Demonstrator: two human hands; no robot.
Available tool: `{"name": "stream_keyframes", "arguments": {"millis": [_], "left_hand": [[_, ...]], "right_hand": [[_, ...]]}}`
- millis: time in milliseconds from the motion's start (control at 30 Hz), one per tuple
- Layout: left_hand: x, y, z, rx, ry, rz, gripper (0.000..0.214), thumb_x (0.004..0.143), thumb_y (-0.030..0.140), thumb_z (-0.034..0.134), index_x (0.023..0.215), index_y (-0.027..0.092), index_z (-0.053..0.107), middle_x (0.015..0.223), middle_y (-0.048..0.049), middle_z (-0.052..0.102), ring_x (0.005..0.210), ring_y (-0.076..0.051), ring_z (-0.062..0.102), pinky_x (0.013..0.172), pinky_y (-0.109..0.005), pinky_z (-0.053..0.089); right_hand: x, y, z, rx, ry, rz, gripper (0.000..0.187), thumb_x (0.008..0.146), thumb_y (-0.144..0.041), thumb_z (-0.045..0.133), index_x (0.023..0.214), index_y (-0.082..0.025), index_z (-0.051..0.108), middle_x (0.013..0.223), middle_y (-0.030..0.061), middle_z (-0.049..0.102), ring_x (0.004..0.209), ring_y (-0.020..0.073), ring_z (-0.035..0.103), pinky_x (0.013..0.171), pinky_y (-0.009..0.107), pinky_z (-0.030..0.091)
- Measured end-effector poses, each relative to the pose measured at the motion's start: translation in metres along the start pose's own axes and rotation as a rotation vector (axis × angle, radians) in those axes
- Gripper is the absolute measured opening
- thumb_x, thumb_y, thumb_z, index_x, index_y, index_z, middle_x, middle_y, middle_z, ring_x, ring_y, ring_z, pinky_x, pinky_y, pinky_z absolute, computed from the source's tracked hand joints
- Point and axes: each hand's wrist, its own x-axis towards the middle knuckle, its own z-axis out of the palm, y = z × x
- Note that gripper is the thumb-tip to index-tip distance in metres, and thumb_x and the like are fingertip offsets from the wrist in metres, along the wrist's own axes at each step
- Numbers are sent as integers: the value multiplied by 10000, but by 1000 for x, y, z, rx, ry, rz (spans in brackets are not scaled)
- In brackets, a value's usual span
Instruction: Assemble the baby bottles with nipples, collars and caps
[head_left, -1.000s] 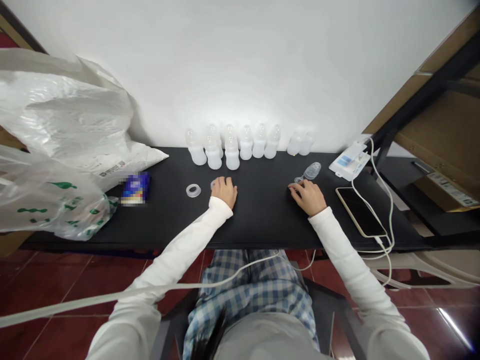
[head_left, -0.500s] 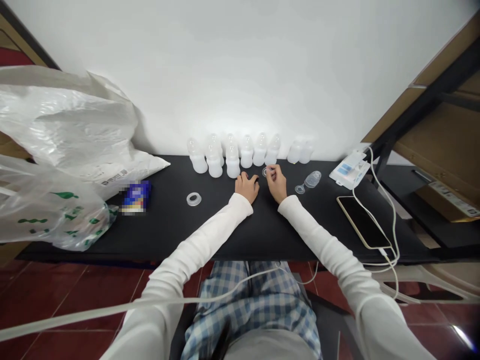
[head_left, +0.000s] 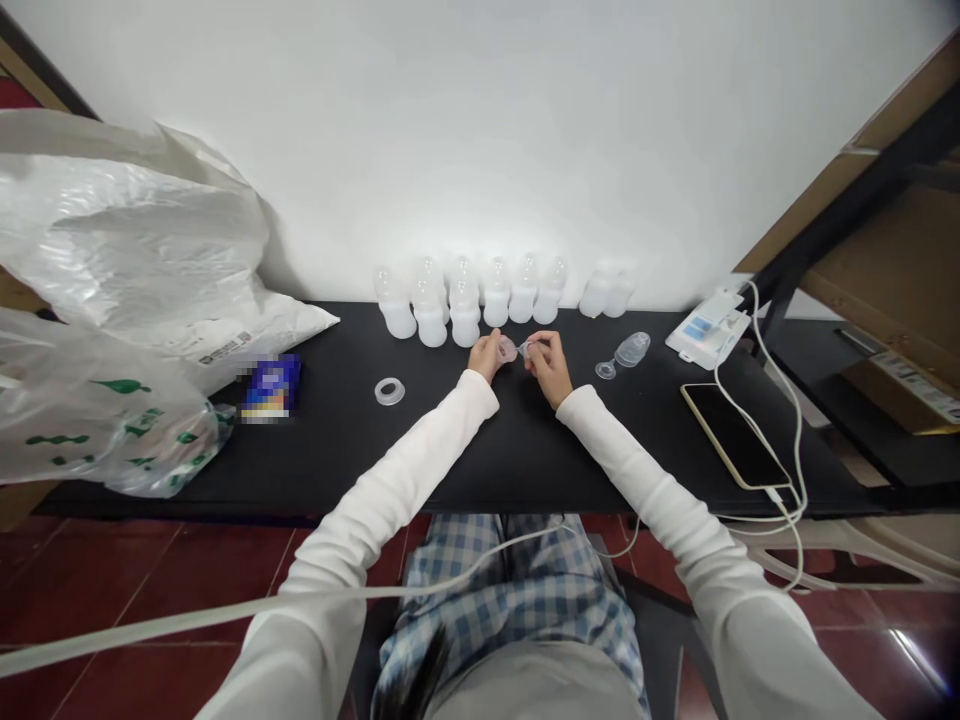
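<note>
My left hand (head_left: 486, 356) and my right hand (head_left: 549, 368) are close together above the middle of the black table (head_left: 360, 470). The left fingertips hold a small clear plastic piece (head_left: 508, 349), probably a ring. The right fingertips pinch a small clear part (head_left: 526, 349), partly hidden by the fingers. Just behind my hands stand several frosted white baby bottles (head_left: 465, 325) in rows. Further right lie a clear silicone teat (head_left: 632, 349) and a small clear piece (head_left: 605, 370). To the left lies a clear ring (head_left: 389, 391).
A smartphone (head_left: 731, 436) with a white cable and a white packet (head_left: 709, 328) lie at the right. A blurred blue packet (head_left: 270, 388) and large plastic bags (head_left: 112, 300) crowd the left. A white wall (head_left: 487, 130) backs the table.
My hands have risen slightly from the table and now meet at their fingertips. Each holds a small clear part. The left hand has moved right since the earliest frame, and the right hand has moved left.
</note>
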Motion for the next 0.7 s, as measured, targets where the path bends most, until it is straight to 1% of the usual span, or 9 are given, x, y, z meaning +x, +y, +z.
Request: {"name": "stream_keyframes", "arguments": {"millis": [100, 200, 267, 333, 400, 467, 567, 633, 700], "left_hand": [[-3, 5, 3, -192, -22, -100, 344, 970, 375, 532, 703, 159, 546, 577, 18, 549, 574, -83, 568, 651, -217, 517], [-8, 7, 3, -161, -81, -102, 400, 937, 485, 572, 703, 161, 550, 592, 24, 557, 541, -78, 542, 598, -218, 498], [-10, 5, 2, -107, -138, -57, 436, 916, 551, 572, 715, 165, 562, 613, 22, 570, 540, -81, 535, 569, -220, 486], [-10, 0, 1, -37, -179, 51, 466, 906, 593, 559, 725, 166, 597, 644, 9, 600, 569, -88, 546, 575, -220, 485], [-9, -5, -1, 49, -187, 201, 492, 900, 614, 553, 726, 164, 647, 710, -14, 654, 651, -102, 586, 635, -224, 503], [-9, -8, -3, 123, -179, 307, 522, 910, 622, 528, 726, 161, 690, 789, -41, 702, 746, -123, 624, 706, -233, 519], [-9, -11, -4, 148, -214, 291, 548, 925, 626, 489, 812, 154, 742, 843, -69, 719, 763, -148, 645, 681, -255, 532], [-9, -13, -4, 129, -245, 260, 474, 889, 594, 579, 921, 155, 755, 908, -76, 719, 764, -151, 657, 660, -259, 544], [-8, -16, -4, 106, -233, 257, 413, 808, 523, 721, 1007, 162, 742, 995, -77, 705, 780, -141, 669, 691, -261, 562]], "right_hand": [[-6, -4, 5, -12, -68, -26, 374, 859, -596, 545, 977, -268, 412, 625, -85, 492, 563, 116, 477, 581, 269, 382], [-8, -9, 7, -83, -49, -79, 334, 868, -562, 562, 966, -258, 468, 629, -78, 458, 565, 113, 443, 596, 280, 375], [-8, -11, 6, -131, 3, -122, 281, 872, -508, 584, 954, -249, 515, 651, -67, 432, 576, 112, 405, 590, 280, 358], [-7, -12, 5, -190, 52, -171, 220, 866, -449, 610, 913, -242, 550, 695, -51, 419, 599, 112, 379, 595, 282, 356], [-6, -12, 4, -270, 83, -221, 172, 850, -395, 633, 861, -237, 567, 748, -34, 420, 626, 115, 374, 613, 289, 372], [-5, -11, 3, -341, 104, -252, 151, 834, -358, 647, 830, -232, 565, 811, -13, 446, 654, 120, 386, 625, 295, 393], [-3, -7, 1, -384, 131, -238, 145, 823, -323, 655, 825, -226, 548, 876, 8, 477, 675, 122, 414, 619, 293, 413], [-1, -3, -1, -365, 143, -207, 153, 821, -311, 655, 841, -224, 531, 891, 6, 479, 671, 112, 438, 620, 287, 429], [2, 1, -3, -304, 146, -170, 180, 822, -321, 654, 895, -227, 519, 905, -1, 483, 669, 100, 472, 623, 274, 446]]}}
